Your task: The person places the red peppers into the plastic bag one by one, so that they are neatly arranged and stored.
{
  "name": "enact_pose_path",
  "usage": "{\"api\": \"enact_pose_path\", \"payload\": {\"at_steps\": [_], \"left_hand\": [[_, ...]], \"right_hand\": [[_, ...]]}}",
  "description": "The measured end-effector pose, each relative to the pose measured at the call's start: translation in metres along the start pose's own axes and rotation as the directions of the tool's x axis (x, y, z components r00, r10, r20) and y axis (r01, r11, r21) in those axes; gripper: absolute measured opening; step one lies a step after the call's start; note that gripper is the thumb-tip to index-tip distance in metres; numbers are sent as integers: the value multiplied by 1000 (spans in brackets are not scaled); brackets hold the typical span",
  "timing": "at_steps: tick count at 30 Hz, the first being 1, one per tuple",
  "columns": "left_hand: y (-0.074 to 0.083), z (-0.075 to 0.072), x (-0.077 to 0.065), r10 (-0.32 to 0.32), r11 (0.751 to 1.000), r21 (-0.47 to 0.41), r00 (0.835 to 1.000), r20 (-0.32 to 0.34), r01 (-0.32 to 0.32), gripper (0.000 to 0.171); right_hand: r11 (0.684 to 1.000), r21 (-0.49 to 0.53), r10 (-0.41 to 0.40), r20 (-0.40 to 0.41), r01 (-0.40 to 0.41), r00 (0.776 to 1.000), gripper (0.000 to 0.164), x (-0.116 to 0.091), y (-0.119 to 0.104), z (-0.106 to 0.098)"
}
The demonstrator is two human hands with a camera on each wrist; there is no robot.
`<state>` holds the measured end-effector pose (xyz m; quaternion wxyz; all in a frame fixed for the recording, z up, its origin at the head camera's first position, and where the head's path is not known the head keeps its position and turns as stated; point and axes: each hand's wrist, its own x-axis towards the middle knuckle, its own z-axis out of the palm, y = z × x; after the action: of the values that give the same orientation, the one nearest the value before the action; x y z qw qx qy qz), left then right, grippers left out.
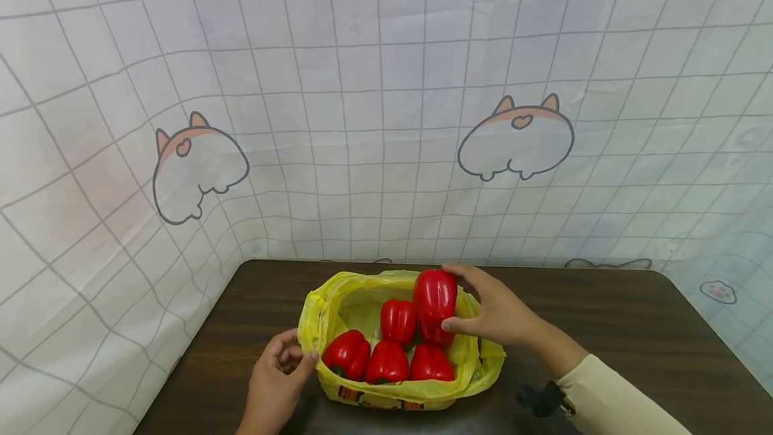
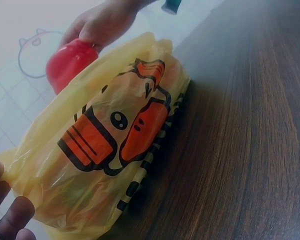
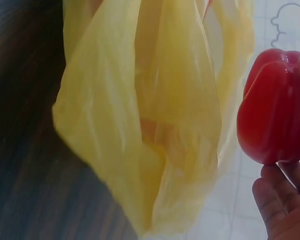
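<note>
A yellow plastic bag (image 1: 326,301) stands wide-mouthed on the table, with several red bell peppers (image 1: 386,362) inside. My right hand (image 1: 501,311) grips another red bell pepper (image 1: 436,297) between thumb and fingers above the bag's right half; the right wrist view also shows this held pepper (image 3: 272,110). At the bag's left end, my left hand (image 1: 274,378) pinches the rim between thumb and curled fingers. From the left wrist view, the bag's printed side (image 2: 120,120) faces me and hides the peppers within.
The dark wood-grain table (image 1: 592,314) extends on both sides of the bag. Behind it hangs a white grid-patterned cloth (image 1: 398,153) with cartoon animal prints. A black object (image 1: 540,400) sits at my right wrist, by the pale sleeve (image 1: 616,398).
</note>
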<state>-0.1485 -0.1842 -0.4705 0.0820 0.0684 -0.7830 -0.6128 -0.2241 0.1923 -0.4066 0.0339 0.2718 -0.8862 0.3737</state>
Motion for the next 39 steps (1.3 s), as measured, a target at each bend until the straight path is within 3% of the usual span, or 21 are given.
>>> {"api": "enact_pose_path", "payload": {"at_steps": [32,39], "left_hand": [[0,0,1,-6,1000,-19,1000,20,6,48],[1,0,1,-2,1000,-25,1000,23,2,47]], "right_hand": [[990,135,18,76,-29,997,90,26,-20,44],[997,76,27,68,-32,997,90,31,-25,52]]}}
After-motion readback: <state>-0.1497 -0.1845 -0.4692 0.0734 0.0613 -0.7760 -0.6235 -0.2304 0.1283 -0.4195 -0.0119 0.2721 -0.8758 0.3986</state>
